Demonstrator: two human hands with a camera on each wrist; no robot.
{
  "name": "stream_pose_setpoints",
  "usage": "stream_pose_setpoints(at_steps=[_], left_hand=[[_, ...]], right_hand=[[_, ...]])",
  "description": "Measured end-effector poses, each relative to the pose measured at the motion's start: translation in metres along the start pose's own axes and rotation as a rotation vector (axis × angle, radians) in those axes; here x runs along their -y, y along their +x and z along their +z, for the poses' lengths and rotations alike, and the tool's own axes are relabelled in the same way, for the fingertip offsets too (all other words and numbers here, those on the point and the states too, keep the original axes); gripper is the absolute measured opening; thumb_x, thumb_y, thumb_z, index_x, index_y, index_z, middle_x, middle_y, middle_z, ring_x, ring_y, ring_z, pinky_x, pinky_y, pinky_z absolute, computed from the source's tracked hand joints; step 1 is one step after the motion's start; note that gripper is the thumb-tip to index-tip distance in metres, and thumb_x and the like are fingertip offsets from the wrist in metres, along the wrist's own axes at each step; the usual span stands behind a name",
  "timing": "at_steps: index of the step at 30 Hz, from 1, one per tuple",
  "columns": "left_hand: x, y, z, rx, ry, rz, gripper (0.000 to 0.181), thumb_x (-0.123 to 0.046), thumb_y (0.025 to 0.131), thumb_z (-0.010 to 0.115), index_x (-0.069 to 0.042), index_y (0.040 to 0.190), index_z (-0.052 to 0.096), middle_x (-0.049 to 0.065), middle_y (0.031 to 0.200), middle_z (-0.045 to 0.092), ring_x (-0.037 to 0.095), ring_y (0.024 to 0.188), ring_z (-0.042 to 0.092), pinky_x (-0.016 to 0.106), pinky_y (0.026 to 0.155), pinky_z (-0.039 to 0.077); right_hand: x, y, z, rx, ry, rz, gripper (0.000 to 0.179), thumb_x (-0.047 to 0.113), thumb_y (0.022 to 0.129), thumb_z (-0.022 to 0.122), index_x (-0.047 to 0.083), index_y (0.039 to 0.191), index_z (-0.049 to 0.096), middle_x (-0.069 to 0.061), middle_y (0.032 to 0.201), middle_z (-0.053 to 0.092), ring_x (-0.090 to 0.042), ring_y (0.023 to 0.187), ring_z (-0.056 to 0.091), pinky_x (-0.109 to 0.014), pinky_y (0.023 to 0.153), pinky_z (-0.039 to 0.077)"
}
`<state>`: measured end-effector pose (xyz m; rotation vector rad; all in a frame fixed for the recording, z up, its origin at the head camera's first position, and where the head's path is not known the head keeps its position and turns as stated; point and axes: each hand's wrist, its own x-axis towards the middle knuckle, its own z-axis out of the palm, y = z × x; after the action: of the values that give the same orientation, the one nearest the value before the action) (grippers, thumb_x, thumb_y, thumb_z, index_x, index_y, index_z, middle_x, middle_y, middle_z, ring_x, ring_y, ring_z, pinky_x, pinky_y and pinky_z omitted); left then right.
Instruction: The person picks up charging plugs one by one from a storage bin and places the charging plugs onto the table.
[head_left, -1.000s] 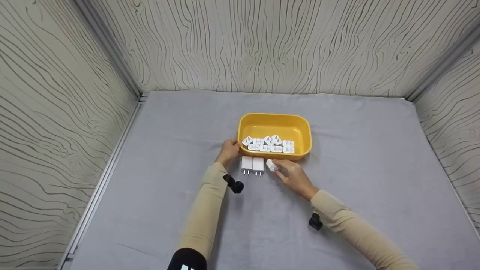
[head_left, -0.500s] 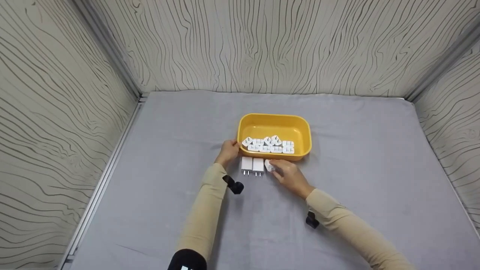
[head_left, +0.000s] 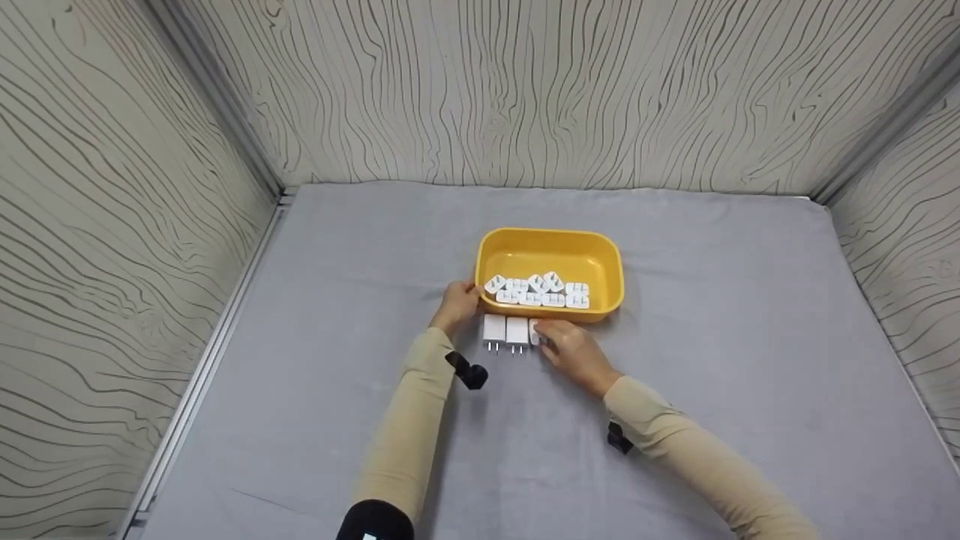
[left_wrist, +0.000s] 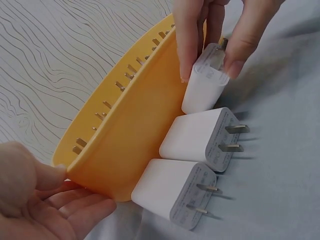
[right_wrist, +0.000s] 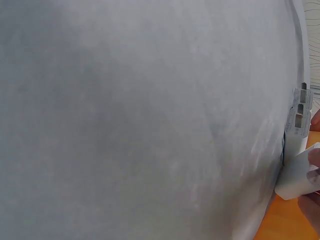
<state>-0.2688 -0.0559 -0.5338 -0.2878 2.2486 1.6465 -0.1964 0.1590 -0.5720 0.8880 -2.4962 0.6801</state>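
My left hand (head_left: 456,306) holds the front left corner of a yellow plastic basin (head_left: 551,313), thumb at the rim and fingers low on its outside, as the left wrist view shows. My right hand (head_left: 576,351) pinches a white charger plug (left_wrist: 204,92) between thumb and fingers, its prongs facing the near side. That plug is tilted, close beside two white charger plugs (left_wrist: 192,137) lying in a row along the basin's front wall. In the right wrist view the pinched charger plug (right_wrist: 295,175) shows only at the right edge.
Inside the basin, several white charger plugs (head_left: 531,298) stand prongs up along the front side. A grey cloth (head_left: 337,300) covers the table. Patterned panels (head_left: 480,90) rise at the back and both sides.
My right hand has moved slightly left, bringing its charger plug up close to the two in the row. The left hand stays at the basin's corner.
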Motion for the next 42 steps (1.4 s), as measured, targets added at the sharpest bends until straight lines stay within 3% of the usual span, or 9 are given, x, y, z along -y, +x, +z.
stream_pose_setpoints(at_steps=[6, 16, 24, 29, 32, 36, 39, 41, 42], left_hand=[[0.000, -0.002, 0.001, 0.014, -0.033, -0.010, 0.041, -0.010, 0.101, 0.040, 0.007, 0.138, 0.047, 0.021, 0.127, 0.061, 0.013, 0.096, 0.057, 0.032, 0.096, 0.051], [0.000, 0.000, 0.001, 0.023, -0.052, -0.015, 0.040, -0.010, 0.101, 0.040, 0.008, 0.136, 0.047, 0.022, 0.128, 0.060, 0.015, 0.099, 0.058, 0.032, 0.098, 0.051], [-0.003, -0.002, 0.001, 0.007, -0.036, -0.009, 0.038, -0.009, 0.101, 0.041, 0.009, 0.133, 0.051, 0.022, 0.122, 0.062, 0.015, 0.095, 0.060, 0.034, 0.095, 0.053], [0.000, 0.005, 0.001, -0.007, -0.037, 0.000, 0.037, -0.009, 0.100, 0.042, 0.010, 0.131, 0.052, 0.020, 0.118, 0.064, 0.018, 0.098, 0.064, 0.033, 0.093, 0.054], [0.038, 0.046, 0.005, 0.009, -0.073, 0.076, 0.037, -0.012, 0.099, 0.046, 0.010, 0.127, 0.055, 0.014, 0.108, 0.068, 0.014, 0.091, 0.065, 0.026, 0.081, 0.055], [0.053, 0.064, 0.010, 0.021, -0.089, 0.053, 0.038, -0.013, 0.100, 0.047, 0.008, 0.130, 0.054, 0.014, 0.113, 0.067, 0.014, 0.095, 0.064, 0.026, 0.082, 0.055], [0.007, 0.013, 0.006, 0.009, -0.060, -0.046, 0.040, -0.009, 0.102, 0.040, 0.008, 0.137, 0.046, 0.021, 0.130, 0.059, 0.022, 0.113, 0.060, 0.034, 0.099, 0.050], [-0.021, -0.021, 0.002, 0.002, -0.045, -0.063, 0.040, -0.007, 0.102, 0.036, 0.011, 0.138, 0.043, 0.024, 0.135, 0.055, 0.023, 0.116, 0.057, 0.036, 0.104, 0.047], [-0.026, -0.028, -0.001, 0.004, -0.050, -0.058, 0.041, -0.008, 0.103, 0.036, 0.011, 0.138, 0.043, 0.023, 0.134, 0.055, 0.023, 0.116, 0.057, 0.036, 0.104, 0.047]], right_hand=[[-0.001, 0.001, 0.003, -0.032, -0.038, -0.065, 0.029, -0.005, 0.068, 0.076, -0.002, 0.097, 0.070, -0.016, 0.095, 0.073, -0.029, 0.090, 0.068, -0.036, 0.082, 0.057], [-0.001, 0.001, 0.006, -0.030, -0.064, -0.083, 0.031, -0.008, 0.066, 0.076, -0.004, 0.097, 0.071, -0.018, 0.096, 0.071, -0.030, 0.092, 0.067, -0.036, 0.084, 0.057], [0.000, -0.001, 0.010, -0.075, -0.122, -0.134, 0.032, -0.008, 0.063, 0.076, -0.005, 0.095, 0.071, -0.019, 0.096, 0.068, -0.032, 0.091, 0.066, -0.036, 0.083, 0.057], [0.000, -0.002, 0.011, -0.044, -0.117, -0.131, 0.032, -0.006, 0.065, 0.077, -0.005, 0.096, 0.070, -0.021, 0.100, 0.068, -0.034, 0.095, 0.065, -0.039, 0.086, 0.056], [0.000, -0.004, 0.010, -0.034, -0.101, -0.134, 0.034, -0.006, 0.064, 0.077, -0.006, 0.096, 0.069, -0.022, 0.101, 0.067, -0.036, 0.097, 0.064, -0.041, 0.088, 0.055], [0.000, -0.005, 0.011, -0.051, -0.106, -0.156, 0.035, -0.007, 0.061, 0.078, -0.006, 0.095, 0.068, -0.022, 0.100, 0.067, -0.036, 0.096, 0.064, -0.041, 0.087, 0.056], [0.000, -0.005, 0.011, -0.056, -0.112, -0.163, 0.036, -0.006, 0.061, 0.077, -0.006, 0.095, 0.068, -0.021, 0.099, 0.067, -0.035, 0.095, 0.064, -0.040, 0.086, 0.056], [0.000, -0.005, 0.011, -0.051, -0.109, -0.159, 0.036, -0.005, 0.061, 0.078, -0.006, 0.096, 0.068, -0.021, 0.099, 0.067, -0.035, 0.095, 0.064, -0.041, 0.086, 0.056], [0.001, -0.005, 0.010, -0.044, -0.110, -0.156, 0.036, -0.005, 0.061, 0.078, -0.006, 0.096, 0.068, -0.021, 0.100, 0.067, -0.035, 0.095, 0.064, -0.041, 0.087, 0.056]])
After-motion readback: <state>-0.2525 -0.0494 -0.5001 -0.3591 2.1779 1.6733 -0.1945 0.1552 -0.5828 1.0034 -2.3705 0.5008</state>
